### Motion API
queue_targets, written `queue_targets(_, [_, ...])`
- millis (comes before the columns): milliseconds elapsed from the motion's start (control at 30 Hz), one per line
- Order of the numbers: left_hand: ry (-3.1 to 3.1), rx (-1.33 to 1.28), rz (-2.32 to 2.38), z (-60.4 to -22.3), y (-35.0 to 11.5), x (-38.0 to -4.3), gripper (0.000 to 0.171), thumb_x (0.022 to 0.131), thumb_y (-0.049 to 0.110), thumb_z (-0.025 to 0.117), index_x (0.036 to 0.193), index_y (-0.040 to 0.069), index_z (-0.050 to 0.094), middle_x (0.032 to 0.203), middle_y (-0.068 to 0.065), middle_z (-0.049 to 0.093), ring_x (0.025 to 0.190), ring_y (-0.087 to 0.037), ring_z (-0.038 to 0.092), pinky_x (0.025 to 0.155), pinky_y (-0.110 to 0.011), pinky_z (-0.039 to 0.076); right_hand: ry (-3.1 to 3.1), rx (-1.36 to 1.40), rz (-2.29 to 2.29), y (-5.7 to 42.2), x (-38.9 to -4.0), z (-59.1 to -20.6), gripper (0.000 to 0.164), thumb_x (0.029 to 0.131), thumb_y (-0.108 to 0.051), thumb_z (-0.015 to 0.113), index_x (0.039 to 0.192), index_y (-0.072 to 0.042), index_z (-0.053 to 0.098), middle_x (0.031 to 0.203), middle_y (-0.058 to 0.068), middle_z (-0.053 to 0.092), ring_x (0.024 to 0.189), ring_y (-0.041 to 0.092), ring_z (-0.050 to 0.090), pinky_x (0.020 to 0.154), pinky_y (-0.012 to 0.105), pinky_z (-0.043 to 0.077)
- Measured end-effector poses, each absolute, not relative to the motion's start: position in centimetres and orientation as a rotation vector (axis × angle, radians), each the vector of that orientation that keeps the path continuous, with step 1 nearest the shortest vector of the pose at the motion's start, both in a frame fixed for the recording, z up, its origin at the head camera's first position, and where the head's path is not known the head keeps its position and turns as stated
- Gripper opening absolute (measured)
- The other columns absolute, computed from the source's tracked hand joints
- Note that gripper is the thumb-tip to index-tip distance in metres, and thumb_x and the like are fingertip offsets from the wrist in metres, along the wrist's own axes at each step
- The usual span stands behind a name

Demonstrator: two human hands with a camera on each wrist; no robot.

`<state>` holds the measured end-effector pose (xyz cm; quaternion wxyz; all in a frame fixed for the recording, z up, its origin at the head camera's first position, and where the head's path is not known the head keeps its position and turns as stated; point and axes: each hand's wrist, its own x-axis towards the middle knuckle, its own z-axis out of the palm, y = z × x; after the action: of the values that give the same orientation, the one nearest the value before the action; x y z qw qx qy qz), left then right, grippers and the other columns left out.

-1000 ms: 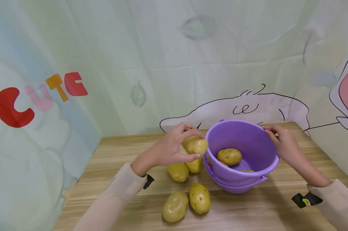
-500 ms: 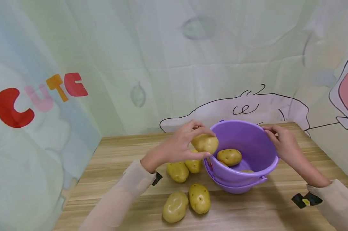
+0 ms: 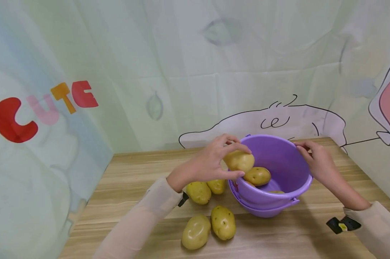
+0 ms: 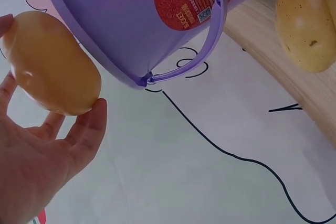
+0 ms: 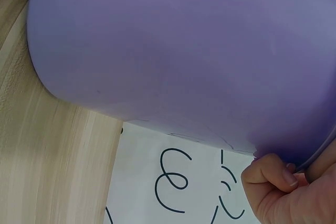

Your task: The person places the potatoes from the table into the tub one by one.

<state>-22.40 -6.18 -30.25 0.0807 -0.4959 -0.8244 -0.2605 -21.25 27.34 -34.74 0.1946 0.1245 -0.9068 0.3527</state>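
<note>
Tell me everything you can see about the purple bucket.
The bucket is round, open-topped and smooth, apparently plastic, with a red label outside. Its purple handle hangs down on the side nearer the left hand. It stands on the wooden table, potatoes inside: one in plain view, others mostly hidden. The right hand grips its rim; whether the left hand touches it is unclear.

The left hand (image 3: pixel 214 158) has brought its potato (image 3: pixel 240 162) rightward to the mouth of the bucket (image 3: pixel 267 203).
</note>
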Motion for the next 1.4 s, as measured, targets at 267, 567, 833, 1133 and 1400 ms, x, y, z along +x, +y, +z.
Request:
queue_targets(267, [-2.433, -1.514, -0.748, -30.4, -5.1, -22.7, 0.050, 0.087, 0.043, 0.075, 0.132, 0.029, 0.058, 0.135, -0.002, 0.045, 0.124, -0.016, 0.040, 0.092, -0.031, 0.042, -2.547, 0.341, 0.981, 27.4, -21.3, -34.8, 0.024, 0.104, -0.004, 0.049, 0.115, 0.013, 0.062, 0.097, 0.028, 0.065, 0.084, 0.046, 0.067, 0.059, 0.016, 0.047])
queue_targets(567, [-2.420, -1.548, -0.752, -30.7, -4.2, -22.7, 0.050, 0.088, 0.042, 0.074, 0.133, 0.028, 0.058, 0.138, -0.004, 0.044, 0.126, -0.017, 0.039, 0.096, -0.031, 0.040, -2.521, 0.354, 0.985, 27.4, -21.3, -34.9, 0.022, 0.103, -0.003, 0.050, 0.113, 0.013, 0.062, 0.094, 0.027, 0.065, 0.082, 0.046, 0.067, 0.059, 0.014, 0.046])
queue_targets(833, [-2.404, -1.574, -0.716, -31.1, -3.9, -22.7, 0.042, 0.092, 0.039, 0.071, 0.131, 0.027, 0.061, 0.137, -0.004, 0.045, 0.125, -0.018, 0.041, 0.099, -0.030, 0.040, -2.522, 0.353, 0.977, 27.4, -21.3, -34.8, 0.022, 0.103, -0.003, 0.050, 0.113, 0.012, 0.063, 0.095, 0.028, 0.065, 0.084, 0.048, 0.067, 0.060, 0.014, 0.045])
queue_targets(1133, [-2.383, -1.570, -0.749, -31.4, -4.5, -22.6, 0.038, 0.094, 0.035, 0.069, 0.130, 0.023, 0.062, 0.135, -0.005, 0.046, 0.126, -0.017, 0.041, 0.100, -0.030, 0.040, -2.531, 0.350, 0.971, 27.3, -21.3, -34.8, 0.022, 0.103, -0.003, 0.050, 0.113, 0.013, 0.062, 0.096, 0.028, 0.065, 0.084, 0.047, 0.066, 0.060, 0.014, 0.046])
queue_targets(1400, [-2.437, -1.514, -0.740, -31.9, -5.7, -22.6, 0.039, 0.096, 0.032, 0.067, 0.133, 0.023, 0.060, 0.138, -0.005, 0.047, 0.124, -0.017, 0.043, 0.098, -0.032, 0.042, -2.541, 0.341, 0.977, 27.4, -21.2, -34.8, 0.024, 0.104, -0.004, 0.049, 0.115, 0.013, 0.061, 0.097, 0.029, 0.065, 0.085, 0.046, 0.066, 0.060, 0.016, 0.047])
